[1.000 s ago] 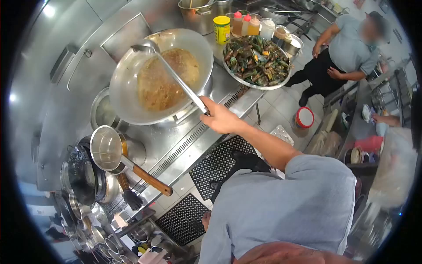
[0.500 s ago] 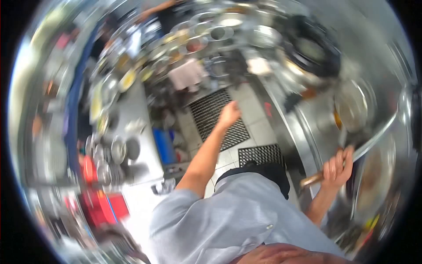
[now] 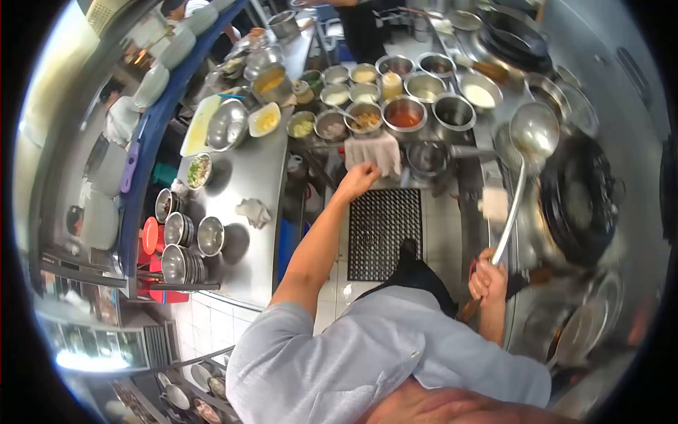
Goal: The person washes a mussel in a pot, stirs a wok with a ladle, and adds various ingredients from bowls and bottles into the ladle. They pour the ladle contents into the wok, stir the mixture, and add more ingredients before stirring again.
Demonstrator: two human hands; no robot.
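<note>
My right hand (image 3: 489,280) is wrapped round the handle of a large metal ladle (image 3: 534,133), whose bowl is raised toward the row of pots beside the black wok (image 3: 579,201). The wooden end of the handle sticks out below my fist. In front of me my left hand (image 3: 360,180) is stretched out, its fingers curled in, close to a pale cloth (image 3: 374,154) that hangs from the edge of the ingredient counter. Whether anything is between those fingers is hidden.
Metal pots of sauces, one with red sauce (image 3: 404,113), line the counter ahead. On the left steel table (image 3: 261,249) are bowls and a crumpled cloth (image 3: 253,212). A black mat (image 3: 385,234) lies on the floor. People stand beyond the counters.
My view has turned toward the ingredient counter. My left hand is now nearer the hanging cloth, and the ladle's bowl is plainly in view, still held in my right hand.
</note>
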